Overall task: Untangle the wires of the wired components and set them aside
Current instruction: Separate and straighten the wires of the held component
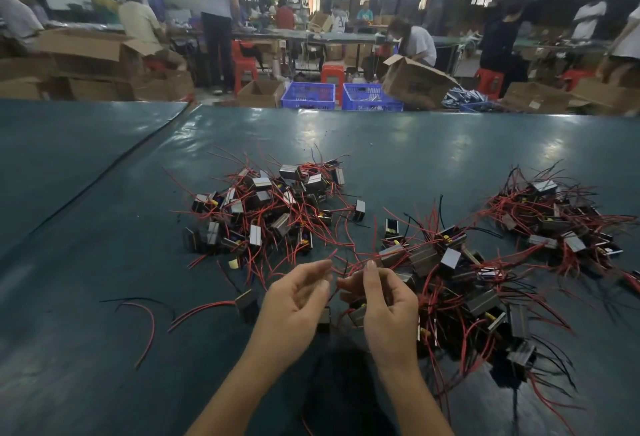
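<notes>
Lower centre: left hand (294, 300) and right hand (386, 304), each grip pinching red wires (349, 264) leading into the right-centre pile of wired components (450, 262). Advice: part slowly, follow one lead, avoid dragging neighbours.

The left hand (294, 300) and right hand (381, 300) are bare, as are both forearms. The fingers (370, 283) are slim, with short plain nails. A dark, blurred garment (343, 387) shows between the arms.

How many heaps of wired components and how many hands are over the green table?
Heaps of wired components: 3 (left heap, near heap, far heap)
Hands: 2 (left hand, right hand)
Total: 5
</notes>
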Demonstrator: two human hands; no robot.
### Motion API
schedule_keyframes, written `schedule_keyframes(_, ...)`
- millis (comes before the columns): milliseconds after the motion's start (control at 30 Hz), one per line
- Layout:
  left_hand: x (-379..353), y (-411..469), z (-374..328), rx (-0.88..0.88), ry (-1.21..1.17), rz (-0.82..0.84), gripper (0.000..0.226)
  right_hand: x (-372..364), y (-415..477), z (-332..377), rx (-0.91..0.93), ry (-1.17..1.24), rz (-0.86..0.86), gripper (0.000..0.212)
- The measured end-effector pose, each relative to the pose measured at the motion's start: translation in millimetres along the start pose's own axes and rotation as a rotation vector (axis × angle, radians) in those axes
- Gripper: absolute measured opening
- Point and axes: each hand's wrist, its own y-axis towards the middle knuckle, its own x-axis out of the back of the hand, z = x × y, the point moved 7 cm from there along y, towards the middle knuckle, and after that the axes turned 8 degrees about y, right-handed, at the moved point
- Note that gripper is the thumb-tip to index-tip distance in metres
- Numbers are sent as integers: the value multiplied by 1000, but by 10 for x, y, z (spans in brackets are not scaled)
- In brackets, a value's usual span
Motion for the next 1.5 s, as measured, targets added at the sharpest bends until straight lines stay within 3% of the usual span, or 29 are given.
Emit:
schedule_keyframes(200, -118, 164, -51, -114, 205, 28, 23, -10, 34, 0, 6, -64, 60, 32)
schedule_keyframes(300, -62, 151, 9, -136, 213, -49, 20, 52, 45, 50, 104, -239, 22, 16)
schedule_keyframes(367, -15, 119, 83, -107, 164, -111, 22, 66, 42, 128, 226, -357, 1, 10)
schedule_keyframes(500, 37, 67, 193, -35, -11, -148, 23, 5, 8, 281, 501, -543, 74, 31)
schedule_keyframes(667, 83, 40, 155, -60, -90, -173, 24, -174, -100, 335, 618, -703, 206, 25)
schedule_keyframes(833, 120, 27, 141, -63, -155, -204, 11, -181, -140, 345, 609, -737, 172, 22)
schedule_keyframes(1033, 161, 23, 219, 39, -340, -247, 20, -234, -223, 329, 567, -775, 214, 28)
schedule_keyframes(1300, 129, 46, 297, 159, -582, -195, 23, -187, -242, 216, 431, -736, 260, 18)
schedule_keyframes(1500, 153, 42, 188, 71, -436, -210, 37, -138, -216, 205, 361, -732, 213, 14)
